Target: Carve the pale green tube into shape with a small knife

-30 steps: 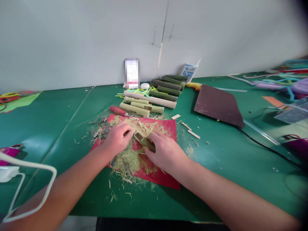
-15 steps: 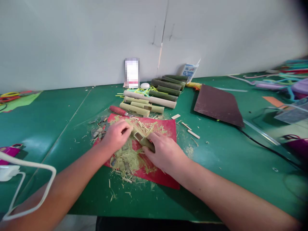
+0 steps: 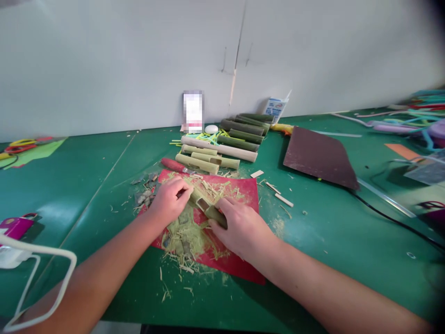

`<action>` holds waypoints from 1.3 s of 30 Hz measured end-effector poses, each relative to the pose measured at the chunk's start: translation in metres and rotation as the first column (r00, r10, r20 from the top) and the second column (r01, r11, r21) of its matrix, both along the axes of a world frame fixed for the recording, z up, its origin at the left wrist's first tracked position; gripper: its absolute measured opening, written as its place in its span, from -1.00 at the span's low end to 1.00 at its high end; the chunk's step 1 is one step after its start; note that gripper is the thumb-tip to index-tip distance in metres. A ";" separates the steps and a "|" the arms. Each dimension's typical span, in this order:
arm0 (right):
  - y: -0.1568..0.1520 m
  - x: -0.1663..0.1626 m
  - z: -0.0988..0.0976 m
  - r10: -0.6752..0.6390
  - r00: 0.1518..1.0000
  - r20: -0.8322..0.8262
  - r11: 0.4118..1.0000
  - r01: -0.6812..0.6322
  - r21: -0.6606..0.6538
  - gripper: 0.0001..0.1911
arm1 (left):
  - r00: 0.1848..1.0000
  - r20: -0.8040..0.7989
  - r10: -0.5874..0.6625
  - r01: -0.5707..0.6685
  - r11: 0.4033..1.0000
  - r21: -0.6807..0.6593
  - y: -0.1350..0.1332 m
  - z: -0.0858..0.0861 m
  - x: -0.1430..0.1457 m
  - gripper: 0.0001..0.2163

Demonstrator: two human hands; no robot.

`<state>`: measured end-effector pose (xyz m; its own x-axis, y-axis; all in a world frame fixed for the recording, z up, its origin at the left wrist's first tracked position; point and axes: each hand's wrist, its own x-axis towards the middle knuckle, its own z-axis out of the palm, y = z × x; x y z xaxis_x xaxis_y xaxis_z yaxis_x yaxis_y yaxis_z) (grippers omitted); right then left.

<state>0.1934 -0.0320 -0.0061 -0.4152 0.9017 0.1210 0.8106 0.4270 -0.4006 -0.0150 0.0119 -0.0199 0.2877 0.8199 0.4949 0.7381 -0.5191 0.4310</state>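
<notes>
Right hand [image 3: 243, 229] closed round the bamboo [image 3: 203, 205], pinning it on the red mat [image 3: 248, 190], apparently to steady it. Left hand [image 3: 170, 202] curled shut at its 10 o'clock end; contents hidden. Shavings [image 3: 184, 236] lie beneath; knife [image 3: 172, 164] at 12 o'clock.

text: none legible | blue-and-white packet [image 3: 276, 106] at wall behind bamboo pieces [image 3: 239, 130]: print too small | pixelated card [image 3: 193, 111] left of packet: unreadable

The bamboo piece [image 3: 203, 204] is over the mat [image 3: 246, 190], the mat on the table [image 3: 86, 185]; tubes [image 3: 219, 147] lie behind it, a sheet [image 3: 318, 157] right of them.
</notes>
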 end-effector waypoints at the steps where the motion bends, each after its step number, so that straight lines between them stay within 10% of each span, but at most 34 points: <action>1: 0.000 0.000 0.000 0.000 1.000 0.002 1.000 0.000 0.002 -0.90 | 1.000 0.004 0.013 -0.013 1.000 0.013 -0.002 0.000 0.001 -0.84; 39: 0.001 0.002 -0.003 -0.010 1.000 0.002 1.000 0.010 -0.010 -0.90 | 0.988 0.060 -0.141 0.147 0.983 -0.106 -0.023 0.000 0.015 -0.90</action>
